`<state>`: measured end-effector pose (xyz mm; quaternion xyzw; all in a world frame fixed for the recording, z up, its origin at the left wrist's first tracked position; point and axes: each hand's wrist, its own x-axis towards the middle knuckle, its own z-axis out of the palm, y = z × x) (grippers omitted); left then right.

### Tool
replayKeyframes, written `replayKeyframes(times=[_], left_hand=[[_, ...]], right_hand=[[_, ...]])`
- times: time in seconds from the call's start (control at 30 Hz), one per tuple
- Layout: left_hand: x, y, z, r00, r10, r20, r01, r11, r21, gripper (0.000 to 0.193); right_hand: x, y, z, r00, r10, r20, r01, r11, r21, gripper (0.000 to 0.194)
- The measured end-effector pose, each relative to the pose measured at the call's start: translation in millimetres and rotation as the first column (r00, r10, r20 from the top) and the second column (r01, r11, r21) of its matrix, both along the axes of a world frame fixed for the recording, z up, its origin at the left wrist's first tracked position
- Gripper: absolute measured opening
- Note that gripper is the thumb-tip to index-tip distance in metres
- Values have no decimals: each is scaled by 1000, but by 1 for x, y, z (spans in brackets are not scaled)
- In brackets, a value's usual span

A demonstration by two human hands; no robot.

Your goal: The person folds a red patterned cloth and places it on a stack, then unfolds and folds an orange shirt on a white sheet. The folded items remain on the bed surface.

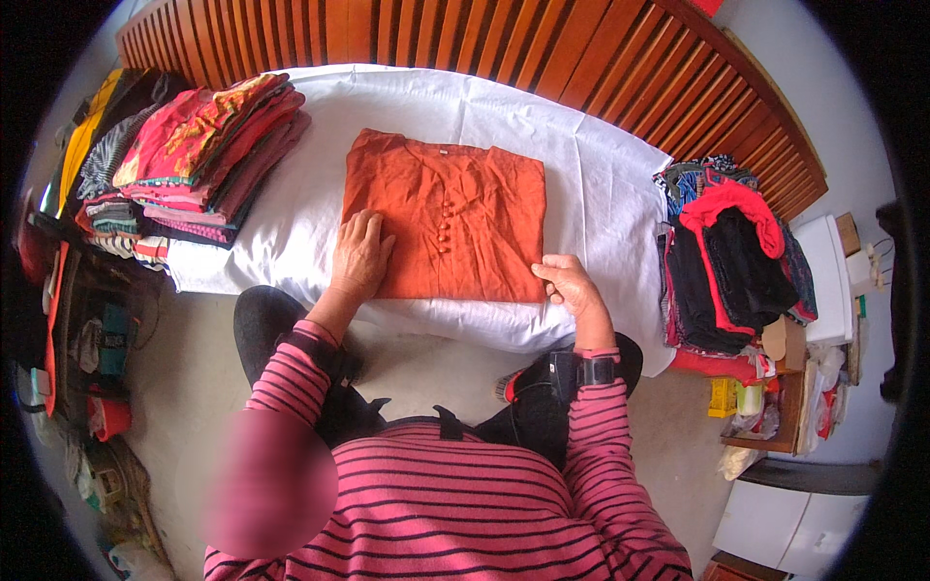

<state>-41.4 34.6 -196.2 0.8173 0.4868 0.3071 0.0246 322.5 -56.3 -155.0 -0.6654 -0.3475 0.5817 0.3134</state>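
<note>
An orange-red garment (479,225), folded into a rough rectangle, lies on a white sheet (617,203) before me. Its neckline faces away, and a column of several round buttons (444,229) runs down the middle of its front. My left hand (361,250) rests palm down on its left edge, fingers spread a little. At the lower right edge, my right hand (568,285) pinches the fabric between thumb and bent fingers. Creases cross the garment's upper half. What lies under my left palm is hidden.
A tall stack of folded clothes (211,160) stands on the sheet's left end. Another pile with black and red garments (734,254) sits at the right. Behind the sheet rises a slatted wooden headboard (494,43). A wooden shelf unit (763,441) holds small items at lower right.
</note>
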Motion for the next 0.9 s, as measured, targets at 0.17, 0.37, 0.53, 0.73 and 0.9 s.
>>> replayKeyframes(times=[0.17, 0.37, 0.53, 0.73, 0.9], left_hand=[[-1, -1, 1, 1000, -2, -7, 2, 1000, -5, 43], [-2, 0, 0, 1000, 4, -13, -4, 1000, -13, 43], [-2, 0, 0, 1000, 5, -20, -5, 1000, -10, 44], [-2, -2, 2, 998, -30, -58, 34, 998, 57, 46], [-4, -1, 2, 998, 21, -55, -20, 999, 26, 47]], right_hand=[[3, -2, -5, 993, -107, 47, 103, 992, 77, 24], [-5, -4, -5, 741, -64, 669, -146, 957, 253, 28], [-6, -9, 4, 976, -118, 185, 103, 991, 90, 26], [-3, -7, -11, 984, -70, 161, 48, 989, 137, 29], [-14, -10, -18, 556, -115, 823, -185, 949, 257, 32]])
